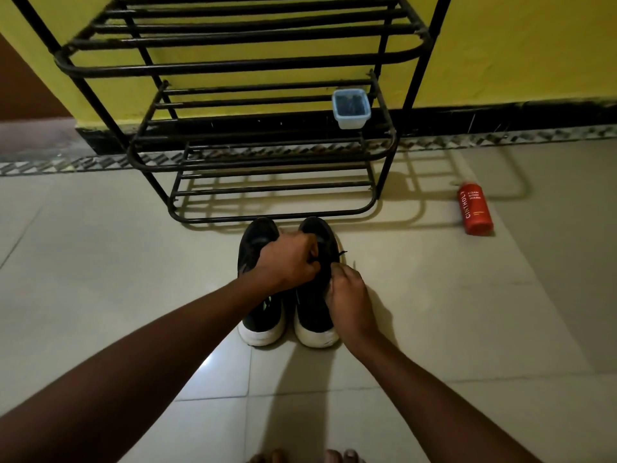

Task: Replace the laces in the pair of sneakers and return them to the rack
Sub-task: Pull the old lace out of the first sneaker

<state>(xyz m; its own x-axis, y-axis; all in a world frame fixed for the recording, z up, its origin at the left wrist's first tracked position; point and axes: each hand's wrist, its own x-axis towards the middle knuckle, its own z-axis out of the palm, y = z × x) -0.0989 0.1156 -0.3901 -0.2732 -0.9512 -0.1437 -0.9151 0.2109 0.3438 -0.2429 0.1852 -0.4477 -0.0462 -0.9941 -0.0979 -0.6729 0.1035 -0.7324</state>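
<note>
Home entryway or hallway: black metal shoe rack against yellow wall, pale tiled floor, red Cinthol body-wash bottle lying right of fingers (household clutter), bare toes at bottom edge.

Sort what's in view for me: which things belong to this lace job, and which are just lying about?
Part of the job:
- pair of black sneakers with white soles, on the floor
- thin black lace, worked by the left hand and right hand
- black metal-bar shoe rack

Lying about:
- red plastic body-wash bottle, on the tiled floor
- small pale-blue plastic container, on a rack shelf
</note>
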